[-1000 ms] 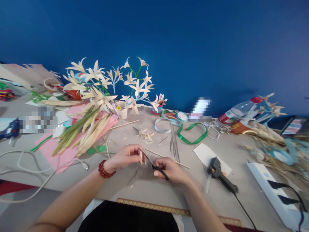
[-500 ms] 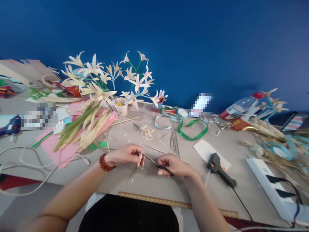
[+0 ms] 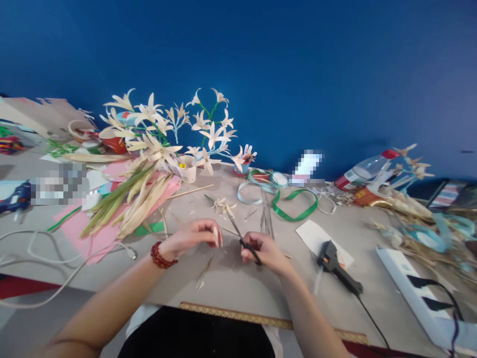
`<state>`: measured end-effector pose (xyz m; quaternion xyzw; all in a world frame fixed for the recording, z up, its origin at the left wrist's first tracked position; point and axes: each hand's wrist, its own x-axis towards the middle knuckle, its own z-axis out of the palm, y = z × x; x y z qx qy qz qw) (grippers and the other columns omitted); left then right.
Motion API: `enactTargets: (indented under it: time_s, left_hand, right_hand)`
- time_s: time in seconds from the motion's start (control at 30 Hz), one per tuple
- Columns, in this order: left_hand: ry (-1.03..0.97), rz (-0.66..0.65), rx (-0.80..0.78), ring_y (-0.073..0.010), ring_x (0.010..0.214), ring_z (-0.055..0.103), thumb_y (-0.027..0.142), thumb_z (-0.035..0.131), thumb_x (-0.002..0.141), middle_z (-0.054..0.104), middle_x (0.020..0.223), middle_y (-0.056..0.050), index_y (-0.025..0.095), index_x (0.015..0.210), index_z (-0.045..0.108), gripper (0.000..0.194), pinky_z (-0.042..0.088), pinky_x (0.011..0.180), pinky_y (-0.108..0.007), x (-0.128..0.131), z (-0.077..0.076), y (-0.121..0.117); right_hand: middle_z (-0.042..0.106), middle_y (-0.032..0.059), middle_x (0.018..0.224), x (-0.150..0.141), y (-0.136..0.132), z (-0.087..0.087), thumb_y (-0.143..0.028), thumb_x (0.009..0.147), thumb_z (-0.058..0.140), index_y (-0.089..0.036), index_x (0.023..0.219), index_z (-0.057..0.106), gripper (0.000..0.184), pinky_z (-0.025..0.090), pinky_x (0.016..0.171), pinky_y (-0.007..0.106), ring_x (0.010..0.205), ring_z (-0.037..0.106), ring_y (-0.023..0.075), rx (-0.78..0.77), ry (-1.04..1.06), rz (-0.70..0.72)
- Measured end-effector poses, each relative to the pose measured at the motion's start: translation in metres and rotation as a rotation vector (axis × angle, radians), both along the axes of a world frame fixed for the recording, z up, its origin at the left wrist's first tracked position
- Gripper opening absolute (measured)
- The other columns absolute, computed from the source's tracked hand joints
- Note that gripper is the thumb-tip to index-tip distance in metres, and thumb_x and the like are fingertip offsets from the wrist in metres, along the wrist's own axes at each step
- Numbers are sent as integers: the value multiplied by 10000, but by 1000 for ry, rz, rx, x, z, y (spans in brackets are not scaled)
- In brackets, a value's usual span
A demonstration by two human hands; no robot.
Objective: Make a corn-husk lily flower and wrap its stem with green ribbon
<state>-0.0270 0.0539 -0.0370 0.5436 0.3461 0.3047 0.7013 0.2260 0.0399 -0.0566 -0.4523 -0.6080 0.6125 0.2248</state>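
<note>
My left hand [image 3: 196,236], with a red bead bracelet at the wrist, pinches a small pale husk petal [image 3: 216,235] between thumb and fingers. Facing it, my right hand [image 3: 263,252] is wrapped round the black handles of a pair of scissors [image 3: 234,224]. Their blades point up and left, apart from the petal. Beyond the blade tips lies a small pale husk flower [image 3: 222,205]. A thin dry husk scrap [image 3: 203,276] rests on the table below my left hand.
Dried corn husks [image 3: 139,206] lie on pink paper at left, with finished husk flowers in a paper cup [image 3: 187,171] behind. Green ribbon [image 3: 298,215], wires [image 3: 266,216] and a black glue gun [image 3: 338,268] lie to the right. A power strip [image 3: 406,293] sits at far right.
The scissors have drawn back from the petal, and their blades now point further upward. My left hand still pinches the petal, a little higher. The view has shifted slightly.
</note>
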Motion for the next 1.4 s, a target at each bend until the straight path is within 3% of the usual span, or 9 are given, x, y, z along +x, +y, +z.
enactTargets:
  time_s: [0.07,0.13,0.23,0.43,0.6,0.83,1.0,1.27,1.4]
  left_hand:
    - [78,278,73,-150,775,590,278,638,787,671,897,-47,164,698,609,147,450,710,-267,-1,-1,3]
    - [157,408,135,-153,787,588,284,619,793,673,923,-47,168,725,626,135,444,693,-260,-3,-2,7]
    - [196,416,179,-158,757,580,280,577,822,660,844,-36,175,866,655,138,445,665,-261,-8,-6,11]
    - [222,461,260,-144,720,558,305,560,852,651,855,-36,175,828,655,162,437,661,-257,-6,-14,11]
    - [77,404,109,-115,678,536,321,613,822,647,943,-38,177,829,674,157,432,652,-249,3,-9,3]
    - [3,272,127,-128,740,535,315,635,825,616,942,-40,163,753,650,168,431,691,-245,21,-10,-12]
    - [14,201,125,-137,737,526,326,619,840,610,913,-43,165,808,650,167,429,689,-253,23,-10,-17]
    - [-21,232,115,-134,699,513,337,633,828,555,740,-3,172,742,593,191,415,691,-254,13,-12,-14]
    - [-86,281,-15,-122,671,506,310,641,816,539,709,11,170,730,585,173,404,656,-237,16,-14,-15]
  right_hand:
    - [552,-32,599,-3,-2,-2,-627,685,726,-190,699,523,482,273,473,211,512,438,103,155,-79,-3]
    - [526,-34,619,-7,-4,-2,-582,720,726,-185,653,540,444,277,508,216,557,446,108,353,-195,45]
    - [531,-43,631,-18,-12,0,-496,731,759,-184,620,537,398,270,541,218,588,464,106,539,-374,156]
    - [626,-26,789,-42,-26,3,-407,604,841,-207,769,594,359,227,534,239,625,518,126,618,-668,228]
    - [647,-35,833,-36,-24,11,-292,684,789,-238,950,614,324,331,597,218,716,577,145,539,-492,212]
    - [622,-5,807,-40,-17,20,-398,908,577,-202,1029,583,231,386,580,224,605,518,118,515,-253,-111]
    - [550,-35,704,-41,-12,26,-310,958,488,-202,837,544,171,369,579,213,613,492,109,523,-177,-81]
    - [518,-44,673,-37,3,31,-335,932,489,-198,832,512,171,384,462,178,522,516,86,242,8,27]
    - [618,29,903,-41,1,28,-309,894,563,-205,1062,556,198,487,610,230,681,586,121,490,17,-29]
